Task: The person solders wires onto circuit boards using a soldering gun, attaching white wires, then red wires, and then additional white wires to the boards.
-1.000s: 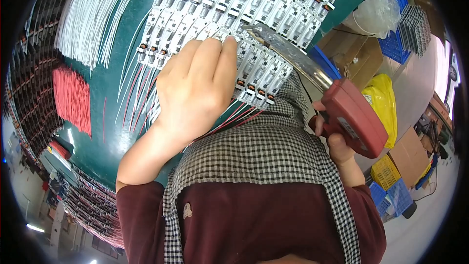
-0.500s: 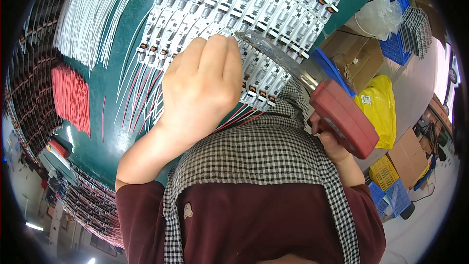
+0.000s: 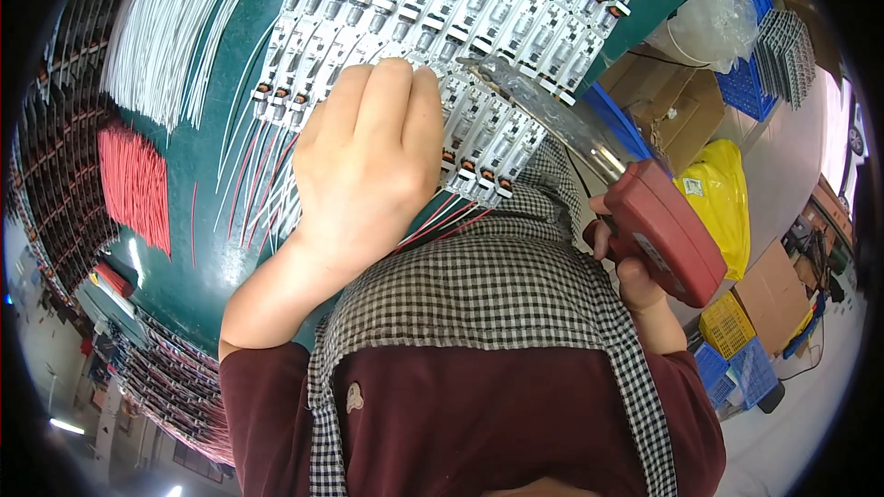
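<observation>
My left hand (image 3: 368,156) is over a panel of white circuit boards (image 3: 497,14), knuckles up and fingers together and bent down. Its fingertips and whatever they pinch are hidden beneath it. Red and white wires (image 3: 253,175) trail from the boards' near edge on both sides of that hand. My right hand (image 3: 635,276) grips a red-handled soldering gun (image 3: 668,230). The gun's dark metal barrel points up and left across the boards, and its tip is just right of my left fingertips. Whether the tip touches a board I cannot tell.
On the green table (image 3: 189,267) lie a bundle of white wires (image 3: 161,37) and a bundle of red wires (image 3: 133,184). Stacked wired boards (image 3: 55,129) line the left. To the right are a cardboard box (image 3: 677,106), a yellow bag (image 3: 723,207) and blue crates (image 3: 750,368).
The soldering gun and my right hand have moved a little to the right. My left hand and the board panel have shifted slightly left.
</observation>
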`<state>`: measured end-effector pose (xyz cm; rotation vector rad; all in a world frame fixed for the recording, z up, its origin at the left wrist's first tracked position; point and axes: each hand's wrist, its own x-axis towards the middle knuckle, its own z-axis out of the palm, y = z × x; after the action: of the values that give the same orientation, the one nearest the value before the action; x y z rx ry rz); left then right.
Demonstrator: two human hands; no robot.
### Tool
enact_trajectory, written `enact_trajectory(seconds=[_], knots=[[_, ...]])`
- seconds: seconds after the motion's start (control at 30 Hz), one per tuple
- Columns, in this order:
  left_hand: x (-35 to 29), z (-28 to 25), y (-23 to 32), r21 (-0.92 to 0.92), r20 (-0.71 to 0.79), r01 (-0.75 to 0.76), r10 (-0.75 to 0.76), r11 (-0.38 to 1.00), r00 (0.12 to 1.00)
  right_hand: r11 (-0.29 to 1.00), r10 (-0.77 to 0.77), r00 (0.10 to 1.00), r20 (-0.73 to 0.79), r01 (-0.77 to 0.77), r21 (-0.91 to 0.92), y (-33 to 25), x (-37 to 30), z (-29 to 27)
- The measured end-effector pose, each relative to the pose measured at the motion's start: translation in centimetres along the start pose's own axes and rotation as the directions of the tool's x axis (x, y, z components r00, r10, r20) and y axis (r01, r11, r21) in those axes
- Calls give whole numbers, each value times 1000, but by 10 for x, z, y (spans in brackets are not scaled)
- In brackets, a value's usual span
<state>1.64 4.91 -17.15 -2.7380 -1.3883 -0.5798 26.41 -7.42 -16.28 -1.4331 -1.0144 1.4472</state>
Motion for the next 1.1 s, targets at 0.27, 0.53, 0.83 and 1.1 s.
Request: enact_trajectory(seconds=[0.27, 0.53, 0.83, 1.1], knots=[[0, 2, 7, -88, -5, -28, 28, 996, 1000, 997, 45, 999, 12, -44, -63, -1, 1, -4], [1, 6, 7, -93, -41, -37, 33, 995, 999, 888, -23, 994, 102, 67, -454, 10, -9, -17], [0, 4, 8, -71, -2, -37, 37, 997, 999, 999, -38, 999, 6, 38, -23, 6, -7, -8], [2, 2, 17, -97, -18, -42, 41, 994, 999, 988, -9, 1000, 26, 13, -154, 7, -10, -17]])
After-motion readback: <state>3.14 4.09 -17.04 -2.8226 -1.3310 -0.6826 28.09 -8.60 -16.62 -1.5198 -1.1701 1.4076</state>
